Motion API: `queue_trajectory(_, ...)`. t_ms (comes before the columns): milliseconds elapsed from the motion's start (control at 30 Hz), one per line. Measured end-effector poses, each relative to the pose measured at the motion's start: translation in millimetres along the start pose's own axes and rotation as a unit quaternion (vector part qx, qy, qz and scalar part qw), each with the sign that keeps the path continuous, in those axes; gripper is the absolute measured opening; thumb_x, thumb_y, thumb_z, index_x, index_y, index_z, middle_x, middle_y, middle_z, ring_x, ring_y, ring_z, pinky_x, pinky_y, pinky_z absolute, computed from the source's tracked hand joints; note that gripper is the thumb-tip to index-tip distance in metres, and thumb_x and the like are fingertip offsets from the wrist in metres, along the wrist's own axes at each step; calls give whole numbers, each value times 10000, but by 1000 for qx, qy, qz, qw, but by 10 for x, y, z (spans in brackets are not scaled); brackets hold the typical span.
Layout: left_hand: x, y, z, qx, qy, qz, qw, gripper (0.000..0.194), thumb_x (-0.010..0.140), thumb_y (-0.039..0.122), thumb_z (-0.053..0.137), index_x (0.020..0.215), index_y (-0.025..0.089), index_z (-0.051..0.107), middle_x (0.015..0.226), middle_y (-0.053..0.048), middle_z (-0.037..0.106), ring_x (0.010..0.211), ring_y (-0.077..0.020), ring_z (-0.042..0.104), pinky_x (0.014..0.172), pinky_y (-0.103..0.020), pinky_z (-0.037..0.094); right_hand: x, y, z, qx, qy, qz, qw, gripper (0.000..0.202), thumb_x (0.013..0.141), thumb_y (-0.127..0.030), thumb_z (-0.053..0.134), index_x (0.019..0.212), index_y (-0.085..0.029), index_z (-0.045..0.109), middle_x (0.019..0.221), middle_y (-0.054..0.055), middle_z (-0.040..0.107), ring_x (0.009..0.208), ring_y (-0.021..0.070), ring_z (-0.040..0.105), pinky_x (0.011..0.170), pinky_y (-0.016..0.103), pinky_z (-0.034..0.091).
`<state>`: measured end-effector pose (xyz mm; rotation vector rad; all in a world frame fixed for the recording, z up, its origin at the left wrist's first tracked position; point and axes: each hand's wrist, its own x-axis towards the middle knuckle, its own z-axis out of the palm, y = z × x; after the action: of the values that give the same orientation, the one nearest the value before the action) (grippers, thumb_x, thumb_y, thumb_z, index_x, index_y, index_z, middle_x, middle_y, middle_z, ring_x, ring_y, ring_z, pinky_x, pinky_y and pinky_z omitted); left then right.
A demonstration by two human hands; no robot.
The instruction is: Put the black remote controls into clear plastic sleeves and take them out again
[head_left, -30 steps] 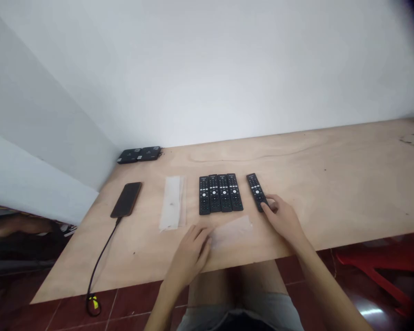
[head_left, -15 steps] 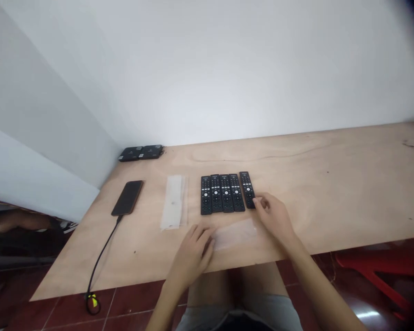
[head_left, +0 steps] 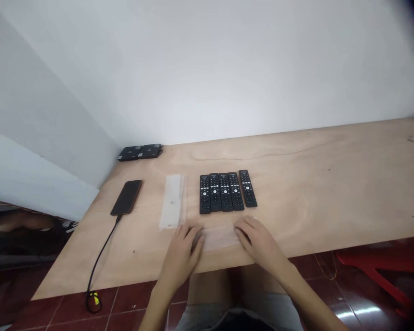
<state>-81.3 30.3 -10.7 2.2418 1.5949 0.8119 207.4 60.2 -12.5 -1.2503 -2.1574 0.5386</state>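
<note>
A clear plastic bag lies flat near the table's front edge, between my two hands. My left hand has its curled fingers on the bag's left end, the fingertips partly hidden. At the bag's right end, my right hand is closed with thumb and fingers on the plastic. Just beyond the bag, several black remote controls lie side by side in a tight row. One more remote control sits slightly apart at the row's right side, touched by neither hand.
Left of the remotes lies a stack of clear plastic bags. Farther left, a phone is plugged into a black cable hanging over the edge. Two black boxes stand by the wall. A red chair is at right.
My right hand has let go of the separate remote control and come back toward me onto the bag's right end. My left hand and the bag have shifted slightly left.
</note>
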Motion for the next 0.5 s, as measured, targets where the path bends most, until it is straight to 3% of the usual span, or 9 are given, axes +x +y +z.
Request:
queue_trajectory(233,7,-77,-9,-14,8,-19,1000,179,1090,294,609,1231,269,717,1140,-70,735,1066,-289,683,938,-452,585,-145,164,-130,-12,10,9,1000,226,1110,-202,516,1227,-238,706,1154,121,751,1133,342,674,1032,560,563)
queue_trajectory(500,37,-92,-5,-22,11,-31,999,183,1093,340,610,1196,255,734,1089,-75,725,1039,-288,685,919,-457,587,-250,399,-316,-11,28,56,998,210,1084,-338,610,1230,-241,727,1140,121,751,1063,340,696,960,526,578)
